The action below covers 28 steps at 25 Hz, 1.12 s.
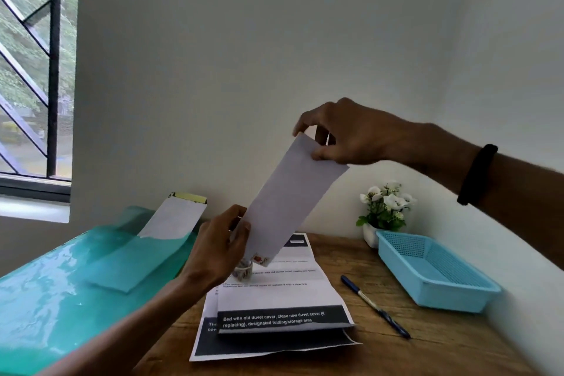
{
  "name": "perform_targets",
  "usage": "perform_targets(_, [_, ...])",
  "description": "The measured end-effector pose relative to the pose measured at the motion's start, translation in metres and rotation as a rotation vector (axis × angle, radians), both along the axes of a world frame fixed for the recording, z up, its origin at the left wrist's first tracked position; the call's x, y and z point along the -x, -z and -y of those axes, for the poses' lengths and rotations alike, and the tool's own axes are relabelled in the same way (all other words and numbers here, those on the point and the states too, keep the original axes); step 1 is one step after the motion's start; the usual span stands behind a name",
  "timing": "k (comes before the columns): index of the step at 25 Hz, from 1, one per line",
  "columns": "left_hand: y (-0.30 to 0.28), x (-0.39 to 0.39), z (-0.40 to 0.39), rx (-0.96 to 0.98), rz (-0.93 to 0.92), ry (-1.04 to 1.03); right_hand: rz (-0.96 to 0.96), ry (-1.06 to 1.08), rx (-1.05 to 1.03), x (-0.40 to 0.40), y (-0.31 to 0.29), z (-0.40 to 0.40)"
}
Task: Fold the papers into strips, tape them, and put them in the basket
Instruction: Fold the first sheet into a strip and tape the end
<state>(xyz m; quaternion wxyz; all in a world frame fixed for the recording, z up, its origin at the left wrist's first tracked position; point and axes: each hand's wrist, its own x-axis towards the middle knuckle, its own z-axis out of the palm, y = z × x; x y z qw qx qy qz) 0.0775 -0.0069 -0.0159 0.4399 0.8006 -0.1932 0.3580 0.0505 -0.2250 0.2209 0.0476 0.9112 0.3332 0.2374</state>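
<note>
Left hand [220, 246]: fingers and thumb curled narrowly, pinching the lower end of the folded paper strip [288, 195].
Tape roll [243, 271]: directly below the left hand, standing on the printed sheets [280, 308]; a patterned piece of tape shows at the strip's lower corner, just above the roll.
Folded paper strip: white, long and narrow, held in the air, tilted from lower left to upper right between the two hands; blank face toward the camera.
Right hand [348, 134]: thumb and fingertips closed narrowly on the strip's upper end; a black band sits on the wrist.
Printed sheets: flat on the wooden table [427, 345], beneath both hands, with dark text bars.
Pen [375, 306]: on the table, below and right of the strip.
Basket [436, 272]: light blue, below the right forearm, well apart from the strip.
</note>
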Motion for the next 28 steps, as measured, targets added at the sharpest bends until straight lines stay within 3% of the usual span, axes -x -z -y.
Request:
perform_targets(5, [-0.008,-0.017,-0.012,-0.2,0.117,-0.228,-0.117,0.062,-0.102,0.006,0.031,0.033])
perform_targets(8, [-0.026,-0.027,-0.016,-0.343,0.145,-0.214,-0.127,0.139,-0.197,0.005,0.062,0.064])
perform_targets(14, [-0.078,-0.03,0.012,-0.551,0.212,-0.159,-0.237,0.197,-0.603,0.021,0.114,0.122])
perform_targets(18, [-0.083,-0.022,0.054,-0.509,0.382,-0.2,-0.289,0.232,-0.866,0.038,0.145,0.158])
perform_targets(21, [-0.063,0.006,0.103,-0.521,0.558,-0.06,-0.26,0.279,-1.059,0.049,0.165,0.186])
perform_targets(24, [-0.037,0.039,0.16,-0.691,0.572,0.153,-0.248,0.307,-1.283,0.061,0.18,0.208])
perform_targets(28, [-0.017,0.058,0.235,-0.797,0.718,0.162,-0.243,0.301,-1.535,0.086,0.196,0.23])
